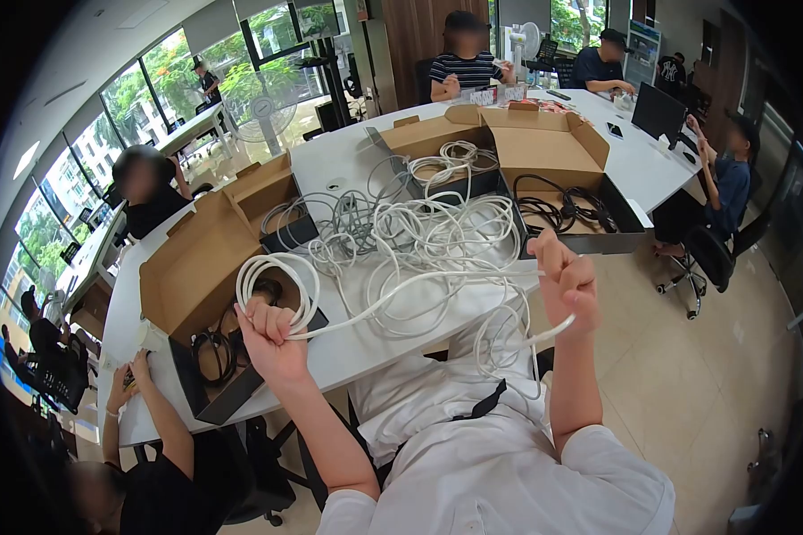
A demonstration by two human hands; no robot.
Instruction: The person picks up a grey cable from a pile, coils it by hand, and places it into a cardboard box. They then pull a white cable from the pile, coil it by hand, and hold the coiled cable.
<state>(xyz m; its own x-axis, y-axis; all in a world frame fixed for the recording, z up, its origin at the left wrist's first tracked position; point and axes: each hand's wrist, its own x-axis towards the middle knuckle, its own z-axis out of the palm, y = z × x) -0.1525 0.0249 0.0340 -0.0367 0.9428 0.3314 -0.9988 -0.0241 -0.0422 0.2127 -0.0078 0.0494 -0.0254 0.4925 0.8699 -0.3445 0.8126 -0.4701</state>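
Observation:
My left hand (273, 341) is closed around a coil of white cable (316, 290), its loops standing up above the fingers. From the coil a strand runs across to my right hand (567, 285), which is closed on it over the table's front edge. Below the right hand the cable (544, 336) comes out again and hangs in loops over my lap. Between and behind my hands lies a tangled heap of white cables (442, 227). Grey cables (335, 218) lie on its left side.
Open cardboard boxes stand around the heap: one holding black cables (620, 234) at right, one with white cables (419, 183) behind, and two at left (201, 254). Co-workers sit around the white table (330, 160); one person's hands (129, 379) rest at its left edge.

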